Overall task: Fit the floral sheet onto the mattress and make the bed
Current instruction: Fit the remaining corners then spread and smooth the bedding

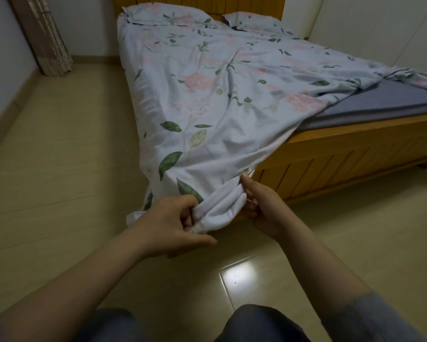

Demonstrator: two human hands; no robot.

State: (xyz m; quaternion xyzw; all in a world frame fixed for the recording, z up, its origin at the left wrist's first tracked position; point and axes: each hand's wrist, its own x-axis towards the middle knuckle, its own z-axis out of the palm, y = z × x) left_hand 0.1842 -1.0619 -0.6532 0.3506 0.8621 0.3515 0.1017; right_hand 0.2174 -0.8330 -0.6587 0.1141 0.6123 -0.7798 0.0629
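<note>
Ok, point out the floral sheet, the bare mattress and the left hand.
floral sheet (207,90): head view, spread middle of the fabric.
mattress (392,97): head view, uncovered grey top at right.
left hand (168,225): head view, back of the hand, gripping the sheet.

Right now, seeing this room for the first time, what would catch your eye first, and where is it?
The floral sheet dominates, spread rumpled over the bed and hanging off its near corner. There, low in the middle, the left hand and right hand grip its bunched white edge. At right, the bare grey mattress shows on the wooden frame.
</note>
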